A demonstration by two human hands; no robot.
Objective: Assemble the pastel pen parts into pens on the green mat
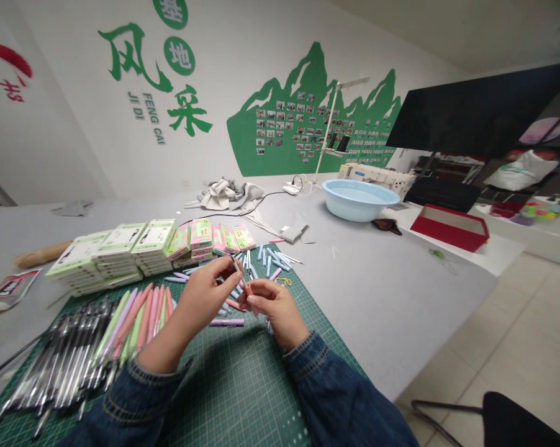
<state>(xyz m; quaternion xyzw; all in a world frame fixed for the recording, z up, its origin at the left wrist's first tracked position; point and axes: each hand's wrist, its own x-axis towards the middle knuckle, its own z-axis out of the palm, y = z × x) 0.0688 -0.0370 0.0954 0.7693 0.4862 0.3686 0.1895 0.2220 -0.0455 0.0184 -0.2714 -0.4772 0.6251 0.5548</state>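
Both hands, left and right, pinching one thin pink plastic pen part; many loose pastel caps at 12 o'clock, unfinished.

A small assembly workshop: cutting mat, sorted pens, stacked boxes, sewing machine.

Both forearms wear dark blue denim sleeves with stitched cuffs.

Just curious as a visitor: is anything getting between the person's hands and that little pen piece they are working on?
Nothing visible does. Both the left hand and right hand already pinch the pen piece above the green cutting mat.
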